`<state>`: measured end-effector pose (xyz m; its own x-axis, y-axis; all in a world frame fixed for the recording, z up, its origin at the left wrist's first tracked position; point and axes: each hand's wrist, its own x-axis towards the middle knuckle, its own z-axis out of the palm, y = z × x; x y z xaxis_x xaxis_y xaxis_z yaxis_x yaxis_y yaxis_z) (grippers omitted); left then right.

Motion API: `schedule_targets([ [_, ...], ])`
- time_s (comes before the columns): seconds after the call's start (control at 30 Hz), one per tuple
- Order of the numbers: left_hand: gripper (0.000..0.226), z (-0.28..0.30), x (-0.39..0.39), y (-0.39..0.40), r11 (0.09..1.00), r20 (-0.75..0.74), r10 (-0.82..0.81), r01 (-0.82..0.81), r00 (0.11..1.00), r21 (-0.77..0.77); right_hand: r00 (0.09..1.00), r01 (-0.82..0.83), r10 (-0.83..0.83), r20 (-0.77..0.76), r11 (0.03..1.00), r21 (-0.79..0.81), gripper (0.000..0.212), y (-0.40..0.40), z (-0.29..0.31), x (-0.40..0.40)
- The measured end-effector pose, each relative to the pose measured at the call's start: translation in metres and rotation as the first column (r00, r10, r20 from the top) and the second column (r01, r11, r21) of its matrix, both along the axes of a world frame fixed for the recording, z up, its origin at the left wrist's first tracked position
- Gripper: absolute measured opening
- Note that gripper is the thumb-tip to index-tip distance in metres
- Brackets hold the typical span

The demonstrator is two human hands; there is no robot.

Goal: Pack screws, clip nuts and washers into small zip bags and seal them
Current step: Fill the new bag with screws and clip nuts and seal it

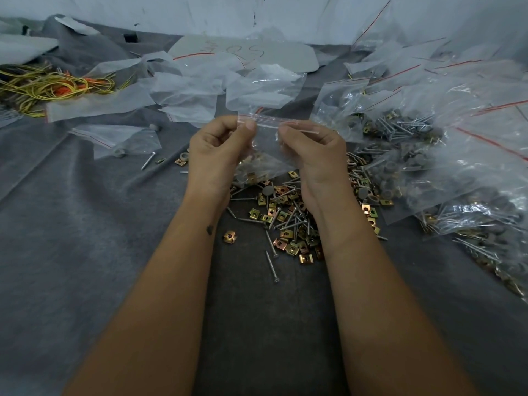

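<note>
Left hand [217, 147]: I see fingers pinched shut on the left end of the zip bag's [267, 147] strip.
Zip bag: raised between both hands, above the loose screws and clip nuts [285, 221]; hardware sits inside it.
Right hand [317, 150]: fingers pinched shut on the strip's right end.
Filled bags [445, 155]: far right, heaped.

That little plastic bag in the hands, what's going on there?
A person is pinching the top strip of a small zip bag between the left hand and right hand, apparently pressing it shut. The bag already holds some hardware. Below it, loose screws and clip nuts lie on the grey cloth; filled bags are piled to the right, empty bags behind.
</note>
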<state>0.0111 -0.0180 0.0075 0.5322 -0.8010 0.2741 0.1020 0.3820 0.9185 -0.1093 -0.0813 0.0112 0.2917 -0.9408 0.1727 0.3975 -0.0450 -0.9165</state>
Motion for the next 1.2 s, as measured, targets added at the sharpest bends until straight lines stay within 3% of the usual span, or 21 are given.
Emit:
schedule_targets([
  [0.27,0.005,-0.002,-0.001,0.000,0.997,0.077,-0.074,0.073,0.994,0.014,0.999,-0.011,0.009,-0.053,0.999,-0.053,0.016,0.003,0.002,0.001],
  [0.43,0.011,-0.004,0.000,-0.001,0.994,0.094,-0.104,0.105,0.990,-0.010,0.996,-0.066,0.062,-0.070,0.996,-0.057,0.010,0.005,0.002,-0.001],
  [0.67,0.014,-0.007,0.000,-0.001,0.994,0.134,-0.109,0.110,0.985,-0.004,0.996,-0.019,0.011,-0.089,0.996,-0.083,0.014,0.005,0.001,0.000],
  [0.77,0.007,-0.007,0.002,-0.001,0.992,0.101,-0.117,0.121,0.988,-0.033,0.994,-0.021,0.013,-0.106,0.997,-0.073,0.013,0.006,0.001,0.000],
  [0.9,0.014,-0.004,0.007,0.001,0.994,-0.003,-0.066,0.066,0.998,-0.088,0.993,-0.066,0.063,-0.098,0.997,-0.032,0.014,0.002,0.004,-0.004],
  [0.97,0.023,-0.003,0.011,0.003,0.994,-0.050,-0.043,0.038,0.998,-0.106,0.968,-0.085,0.053,-0.244,0.989,-0.122,0.010,0.000,0.006,-0.008],
  [1.07,0.025,-0.002,0.007,0.004,0.997,-0.025,0.030,-0.032,0.999,-0.069,0.900,-0.040,-0.067,-0.431,0.971,-0.234,0.006,0.000,0.005,-0.009],
  [1.2,0.036,0.002,-0.006,0.001,0.991,0.052,0.065,-0.070,0.997,0.114,0.934,0.059,-0.097,-0.344,0.991,-0.117,0.009,0.001,0.012,-0.006],
])
